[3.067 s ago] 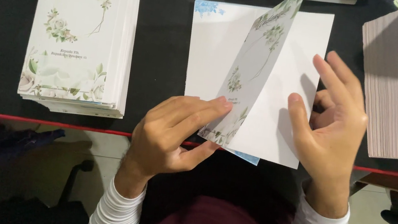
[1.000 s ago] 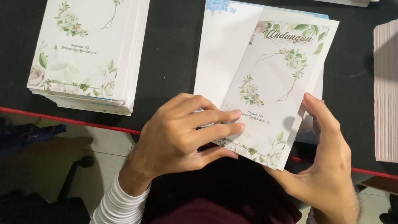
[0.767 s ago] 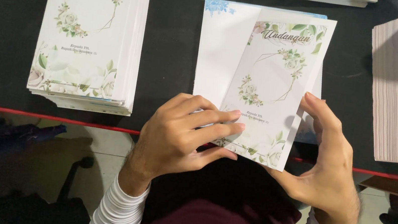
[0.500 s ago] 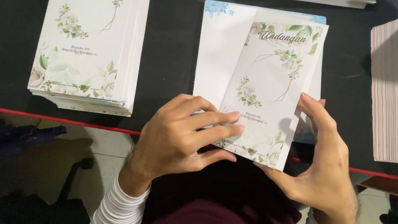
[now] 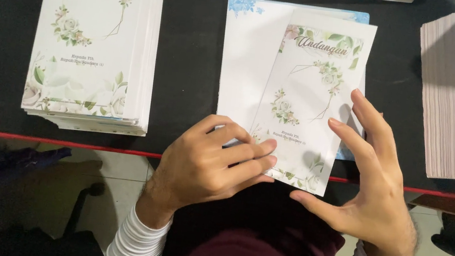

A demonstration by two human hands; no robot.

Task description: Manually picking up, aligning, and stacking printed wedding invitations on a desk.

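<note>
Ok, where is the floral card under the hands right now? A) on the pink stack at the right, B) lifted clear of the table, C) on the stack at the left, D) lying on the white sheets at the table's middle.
D: the card lies tilted on the white sheets, the left hand pressing its lower corner and the right hand open beside it.

black table (image 5: 190,54) | card stacks (image 5: 96,42) (floral) | white sheet (image 5: 247,61)
</note>
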